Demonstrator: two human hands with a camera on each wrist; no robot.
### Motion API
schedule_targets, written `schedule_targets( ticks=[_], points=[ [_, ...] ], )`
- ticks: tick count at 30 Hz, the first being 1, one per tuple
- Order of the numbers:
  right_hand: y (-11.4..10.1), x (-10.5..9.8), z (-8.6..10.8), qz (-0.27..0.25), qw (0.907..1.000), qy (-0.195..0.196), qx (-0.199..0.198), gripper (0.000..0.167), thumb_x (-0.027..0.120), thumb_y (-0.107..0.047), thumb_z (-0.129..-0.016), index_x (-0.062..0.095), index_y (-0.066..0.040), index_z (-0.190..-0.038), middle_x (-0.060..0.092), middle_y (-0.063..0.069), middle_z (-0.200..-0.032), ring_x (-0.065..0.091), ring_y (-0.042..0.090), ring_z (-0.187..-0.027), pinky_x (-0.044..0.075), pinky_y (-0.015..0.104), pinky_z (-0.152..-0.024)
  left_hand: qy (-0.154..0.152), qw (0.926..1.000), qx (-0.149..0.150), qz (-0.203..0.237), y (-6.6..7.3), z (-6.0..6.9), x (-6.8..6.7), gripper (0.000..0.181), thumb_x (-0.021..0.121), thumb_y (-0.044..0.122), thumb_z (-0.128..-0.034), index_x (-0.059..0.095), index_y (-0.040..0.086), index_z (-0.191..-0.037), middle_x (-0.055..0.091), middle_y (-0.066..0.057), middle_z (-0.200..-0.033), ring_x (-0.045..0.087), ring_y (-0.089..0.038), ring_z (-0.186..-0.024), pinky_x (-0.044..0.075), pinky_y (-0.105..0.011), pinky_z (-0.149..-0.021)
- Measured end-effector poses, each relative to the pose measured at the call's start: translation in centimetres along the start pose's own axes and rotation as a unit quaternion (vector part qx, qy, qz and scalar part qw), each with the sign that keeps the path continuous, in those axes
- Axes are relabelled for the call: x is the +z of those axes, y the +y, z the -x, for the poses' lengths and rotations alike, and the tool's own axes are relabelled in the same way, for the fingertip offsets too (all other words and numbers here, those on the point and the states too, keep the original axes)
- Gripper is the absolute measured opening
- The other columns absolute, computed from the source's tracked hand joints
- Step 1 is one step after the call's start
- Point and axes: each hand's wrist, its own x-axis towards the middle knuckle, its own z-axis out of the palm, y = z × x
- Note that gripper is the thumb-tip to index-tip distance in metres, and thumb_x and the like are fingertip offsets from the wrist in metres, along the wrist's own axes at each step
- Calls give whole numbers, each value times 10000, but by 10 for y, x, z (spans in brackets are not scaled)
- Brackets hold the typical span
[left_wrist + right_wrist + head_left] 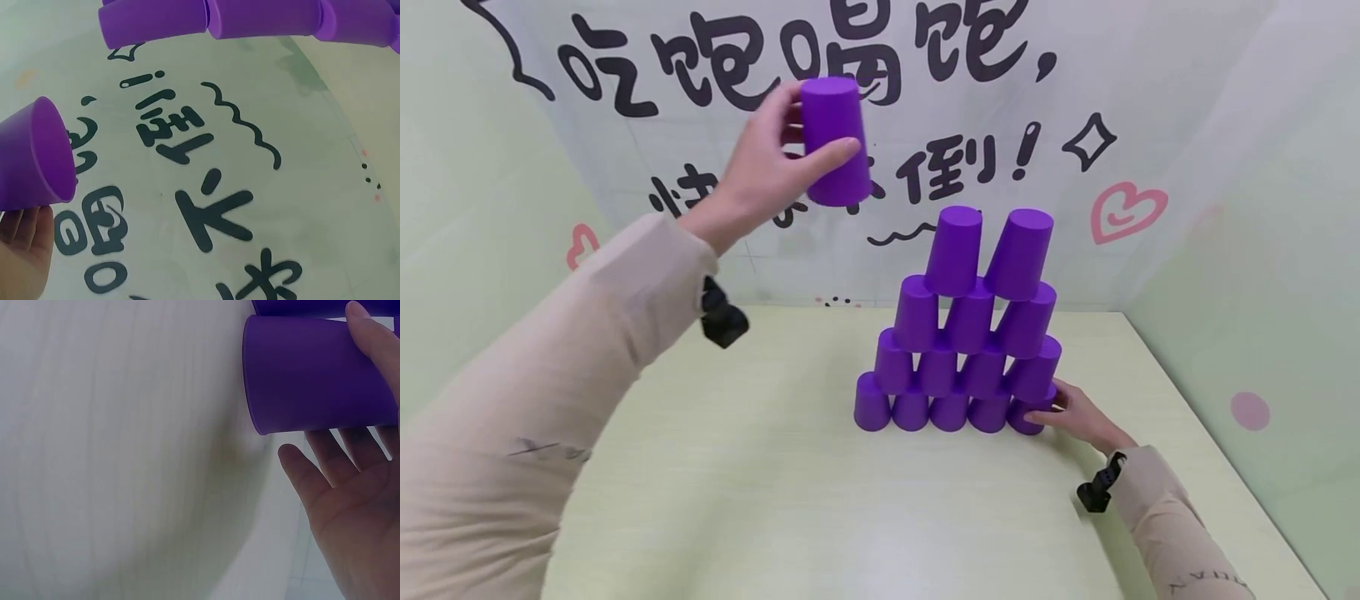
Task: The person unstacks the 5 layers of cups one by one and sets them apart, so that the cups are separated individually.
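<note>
The left hand (775,158) grips an upside-down purple cup (835,142) in the air, up and left of a stack of purple cups. In the left wrist view this cup (31,156) shows its open rim, fingers under it. Two cups (955,252) stand on the stack's top row, side by side, with wider rows below. Low at the stack's right end, the right hand (1075,417) curls its thumb and fingers around the end cup (1021,417) of the bottom row. The right wrist view shows this cup (319,375) between thumb and fingers of the hand (362,512).
The stack stands on a pale table (775,500). Behind it hangs a white sheet (850,258) with black writing and pink hearts. A pale green wall panel (1285,292) rises on the right. Dark devices are strapped at both wrists.
</note>
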Motion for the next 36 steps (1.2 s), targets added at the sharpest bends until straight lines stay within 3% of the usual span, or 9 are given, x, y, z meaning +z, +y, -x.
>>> schedule_targets(
  ticks=[6, 12, 19, 29, 36],
  points=[
    [1, -1, -1, 43, 10000, -1, -2, 565, 699, -160, -763, 442, 7, -1237, 544, 160, -1094, 539, 172, -932, 470, 280, -769, 150, 9995, -223, -184, -4, 22, -32, 624, 636, 309, -808, 325, 157, -1328, 446, -71, -1224, 462, -181, -1066, 426, -334, -906],
    [1, -1, 0, 24, 10000, -36, 66, 588, 694, -167, -768, 421, 5, -1260, 534, 175, -1110, 536, 184, -944, 471, 282, -774, 144, 9974, -473, -518, -22, 41, -50, 653, 631, 316, -811, 302, 126, -1342, 440, -96, -1236, 470, -205, -1064, 416, -354, -919],
    [2, -1, 0, 61, 9999, -11, 92, 594, 702, -189, -761, 428, 6, -1250, 545, 161, -1101, 536, 218, -953, 478, 288, -763, 244, 9915, -846, -953, -65, 62, -63, 679, 615, 365, -813, 289, 109, -1351, 438, -122, -1234, 465, -247, -1058, 412, -411, -906],
    [2, 1, -1, 58, 9999, -8, 156, 590, 703, -193, -759, 429, 1, -1244, 538, 167, -1112, 542, 199, -945, 482, 302, -761, 531, 9834, -1372, -1061, -129, 85, -83, 713, 601, 382, -818, 246, 117, -1376, 409, -129, -1237, 442, -276, -1057, 421, -461, -868],
    [2, 1, 0, 43, 9997, 37, 222, 612, 701, -183, -760, 410, 13, -1262, 535, 177, -1118, 534, 230, -966, 475, 312, -773, 750, 9777, -1612, -1120, -170, 96, -89, 746, 582, 428, -816, 230, 78, -1372, 396, -153, -1240, 418, -304, -1076, 398, -478, -891]
  ],
)
